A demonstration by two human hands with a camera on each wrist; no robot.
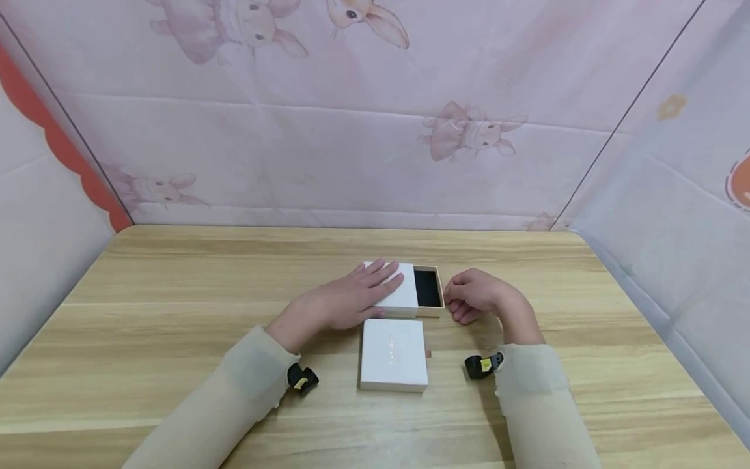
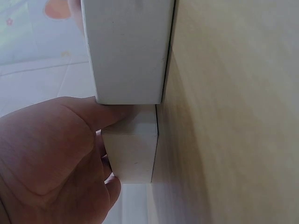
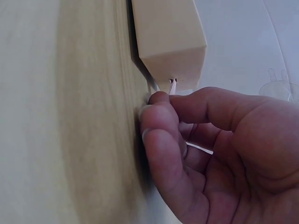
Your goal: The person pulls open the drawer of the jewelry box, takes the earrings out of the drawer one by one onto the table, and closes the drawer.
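Observation:
A white drawer box [image 1: 407, 293] lies on the wooden table, its tray [image 1: 428, 289] slid partway out to the right with a black inside showing. My left hand [image 1: 351, 296] holds the outer sleeve, fingers spread over its top and the thumb against the near side. In the left wrist view, that thumb [image 2: 100, 114] sits in the gap beside a second box. My right hand [image 1: 476, 294] pinches a thin pale ribbon [image 3: 173, 87] coming out of the tray's end. Just nearer to me lies the second white box [image 1: 394, 355], closed, with small gold lettering and a short ribbon tab.
The wooden table [image 1: 205, 280] reaches back to a pink fabric wall [image 1: 328, 163] printed with rabbits. More fabric hangs along the left and right sides. Both wrists carry small black cameras near the cuffs.

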